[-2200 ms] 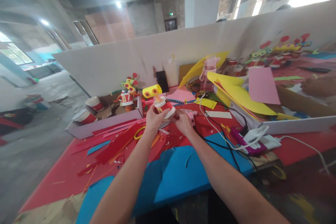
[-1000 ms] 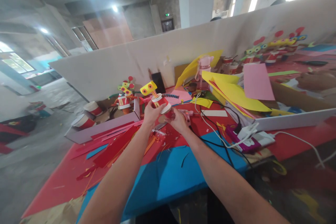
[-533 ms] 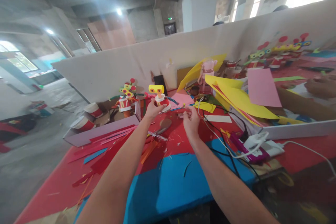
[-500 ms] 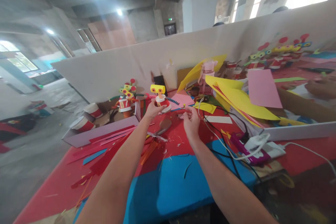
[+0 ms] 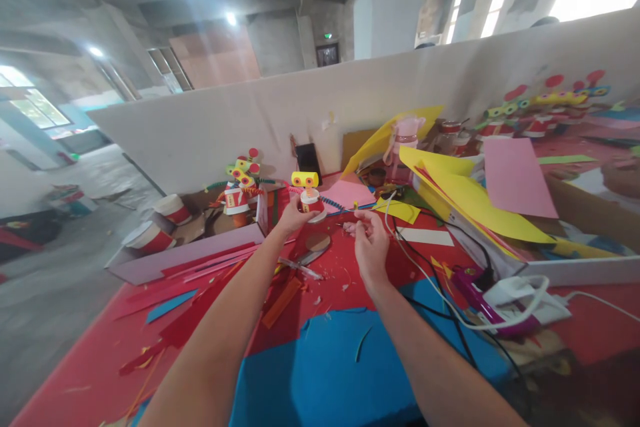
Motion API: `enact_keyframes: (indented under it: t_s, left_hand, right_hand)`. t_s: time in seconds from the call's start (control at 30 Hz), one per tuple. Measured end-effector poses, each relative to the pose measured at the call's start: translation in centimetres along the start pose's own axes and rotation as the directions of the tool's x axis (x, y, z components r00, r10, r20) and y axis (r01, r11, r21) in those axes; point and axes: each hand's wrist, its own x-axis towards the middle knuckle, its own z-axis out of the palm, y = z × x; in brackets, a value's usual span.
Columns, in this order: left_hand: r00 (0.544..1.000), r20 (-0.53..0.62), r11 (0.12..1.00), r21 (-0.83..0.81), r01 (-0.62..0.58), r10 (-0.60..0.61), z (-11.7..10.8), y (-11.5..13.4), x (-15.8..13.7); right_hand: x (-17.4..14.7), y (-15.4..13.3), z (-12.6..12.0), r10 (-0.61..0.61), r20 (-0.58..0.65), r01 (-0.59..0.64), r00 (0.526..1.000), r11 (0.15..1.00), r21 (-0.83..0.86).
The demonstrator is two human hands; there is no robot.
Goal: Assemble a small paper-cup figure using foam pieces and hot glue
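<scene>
My left hand (image 5: 294,217) grips a small paper cup figure (image 5: 311,201) by its lower side. This figure stands upright, with a yellow tube head bearing two round orange eyes. A pink coiled arm sticks out on its left and a dark blue coiled arm (image 5: 331,203) on its right. Close to the blue arm's tip, my right hand (image 5: 371,240) has its fingers pinched together. A tiny yellow bit (image 5: 356,205) shows at its fingertips; what the fingers hold is too small to make out.
Scissors (image 5: 315,255) and a cutter lie among paper scraps before me. At left a shallow box (image 5: 185,253) holds paper cups and another finished figure (image 5: 237,197). Cables and a purple power strip (image 5: 475,293) lie right, below a box of coloured paper. Another person's hand (image 5: 623,177) is far right.
The view has shifted slightly, so the table appears a little lower and wider. My left hand still grips the figure, and my right fingers remain pinched near its blue arm.
</scene>
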Motion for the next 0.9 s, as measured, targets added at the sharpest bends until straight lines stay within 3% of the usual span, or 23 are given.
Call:
enact_keyframes:
  t_s: [0.23, 0.57, 0.9]
  left_hand:
    - [1.000, -0.012, 0.999, -0.043, 0.028, -0.029, 0.3, -0.3, -0.2]
    - [0.979, -0.205, 0.998, 0.056, 0.002, 0.010, 2.5, -0.1, -1.6]
    - [0.996, -0.091, 0.991, 0.134, 0.004, 0.008, 0.1, 0.7, -1.8]
  right_hand:
    - [-0.2, -0.6, 0.1, 0.060, 0.018, -0.061, 0.998, 0.997, 0.057]
    - [-0.4, -1.0, 0.0, 0.059, 0.042, -0.061, 0.997, 0.998, 0.033]
    - [-0.5, -1.6, -0.1, 0.062, 0.070, -0.064, 0.996, 0.998, 0.019]
